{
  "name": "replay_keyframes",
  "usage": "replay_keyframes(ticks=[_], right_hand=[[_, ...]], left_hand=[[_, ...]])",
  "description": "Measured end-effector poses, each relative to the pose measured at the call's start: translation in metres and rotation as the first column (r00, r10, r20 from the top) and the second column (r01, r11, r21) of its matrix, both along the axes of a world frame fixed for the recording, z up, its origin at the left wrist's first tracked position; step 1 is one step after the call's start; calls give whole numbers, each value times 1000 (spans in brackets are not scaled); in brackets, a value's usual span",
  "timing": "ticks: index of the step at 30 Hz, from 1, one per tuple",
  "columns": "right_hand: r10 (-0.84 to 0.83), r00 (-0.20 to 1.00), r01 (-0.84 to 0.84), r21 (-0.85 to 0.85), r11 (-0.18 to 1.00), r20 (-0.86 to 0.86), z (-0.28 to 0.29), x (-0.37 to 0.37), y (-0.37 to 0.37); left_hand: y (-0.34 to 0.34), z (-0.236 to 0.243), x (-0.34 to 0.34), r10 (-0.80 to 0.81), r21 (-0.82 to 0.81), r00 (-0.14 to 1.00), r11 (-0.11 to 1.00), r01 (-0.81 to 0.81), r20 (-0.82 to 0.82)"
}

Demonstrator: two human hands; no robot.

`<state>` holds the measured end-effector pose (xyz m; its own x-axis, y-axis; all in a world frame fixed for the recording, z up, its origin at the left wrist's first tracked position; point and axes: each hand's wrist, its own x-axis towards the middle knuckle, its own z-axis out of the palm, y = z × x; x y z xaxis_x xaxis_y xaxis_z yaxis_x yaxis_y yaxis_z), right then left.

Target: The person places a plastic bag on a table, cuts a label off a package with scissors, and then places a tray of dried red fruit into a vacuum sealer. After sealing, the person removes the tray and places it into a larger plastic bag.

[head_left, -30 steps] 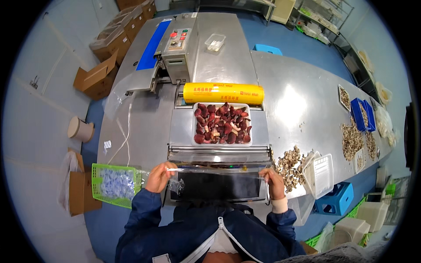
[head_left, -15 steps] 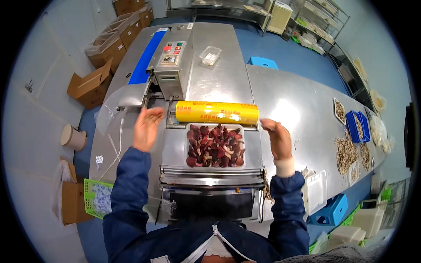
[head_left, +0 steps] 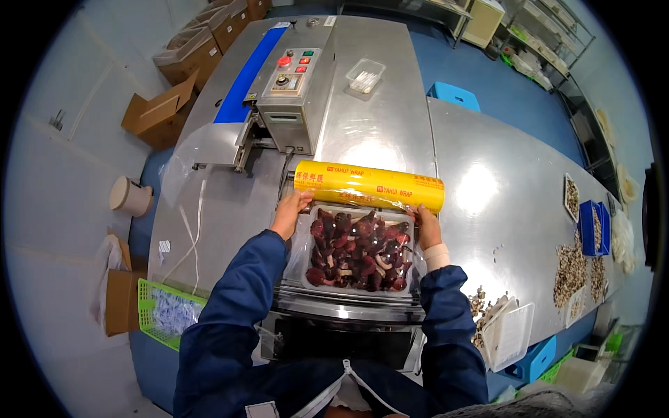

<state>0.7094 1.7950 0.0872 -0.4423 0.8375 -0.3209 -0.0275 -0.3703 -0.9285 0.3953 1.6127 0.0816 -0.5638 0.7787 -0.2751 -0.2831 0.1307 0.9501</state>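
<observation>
Tray of dark red mushrooms (head_left: 359, 249) lay between my hands, directly at 12 o'clock.
My left hand (head_left: 291, 212) and right hand (head_left: 426, 224) each pinched clear film (head_left: 304, 240) at the tray's far corners, equally near; the yellow film roll (head_left: 369, 185) ran 9-to-3 just beyond.

Frame centre: tray of mushrooms (head_left: 359, 249) on the wrapping machine (head_left: 348, 310), film roll (head_left: 369, 186) just behind it. Left hand (head_left: 291, 209) at tray's left far corner, right hand (head_left: 426, 224) at its right. Control box (head_left: 293, 87) upper centre-left; green basket (head_left: 167, 313) lower left.
</observation>
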Motion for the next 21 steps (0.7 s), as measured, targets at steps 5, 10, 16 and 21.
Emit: replay_keyframes(ticks=[5,10,16,21], right_hand=[[155,959,-234,349,908,239,11,1,-8],[297,925,-362,319,876,236,12,8,1],[298,763,-629,551,549,574,11,12,27],[401,770,-615,408,675,497,20,27,22]], left_hand=[[-5,9,0,-203,-136,977,972,192,-65],[-13,15,-7,-492,-145,809,870,471,-323],[-9,21,-12,-552,-228,722,833,505,-417],[-23,31,2,-442,-227,817,896,382,-371]])
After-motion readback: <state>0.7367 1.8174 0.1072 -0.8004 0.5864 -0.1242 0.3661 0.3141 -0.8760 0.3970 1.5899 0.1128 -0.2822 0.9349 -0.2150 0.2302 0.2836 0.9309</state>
